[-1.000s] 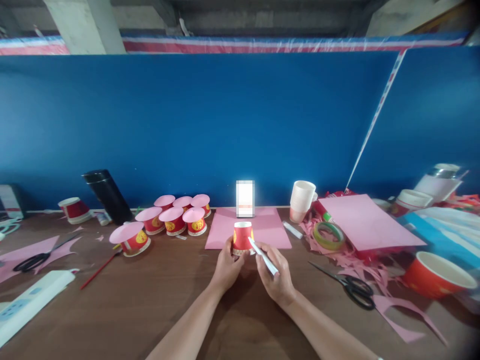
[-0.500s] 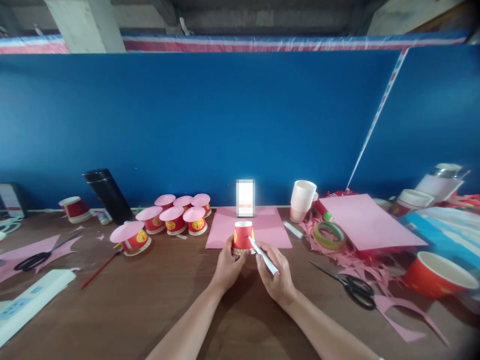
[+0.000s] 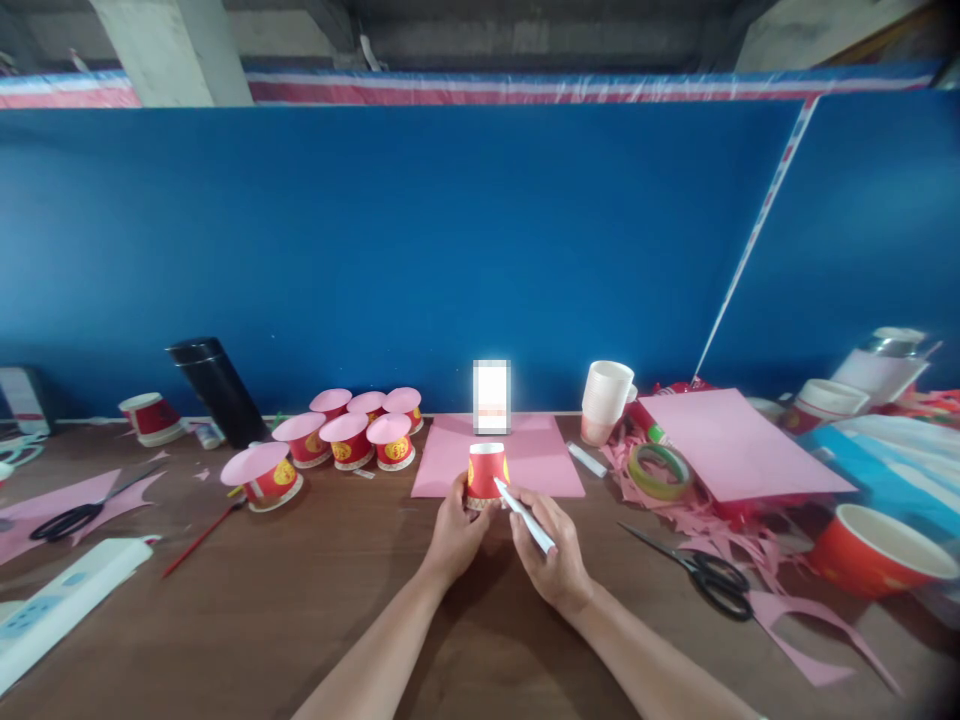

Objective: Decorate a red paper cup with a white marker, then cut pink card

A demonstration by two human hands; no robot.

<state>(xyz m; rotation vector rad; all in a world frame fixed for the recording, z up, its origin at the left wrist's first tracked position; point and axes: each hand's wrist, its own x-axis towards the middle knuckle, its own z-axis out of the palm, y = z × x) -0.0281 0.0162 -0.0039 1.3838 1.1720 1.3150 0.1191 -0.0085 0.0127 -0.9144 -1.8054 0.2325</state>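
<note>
At lower centre of the frame, the left hand is clamped around the side of a small red paper cup with a yellow emblem, which stands upside down on the near edge of a flat pink paper sheet. The right hand, fingers closed, grips a slim white pen whose tip touches the cup's lower rim. Black-handled scissors lie at lower right on the brown wooden table.

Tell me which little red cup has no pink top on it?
The red cup in the left hand, upside down on the pink sheet. The capped cups to its left each wear a pink paper circle; this one's base is bare.
</note>
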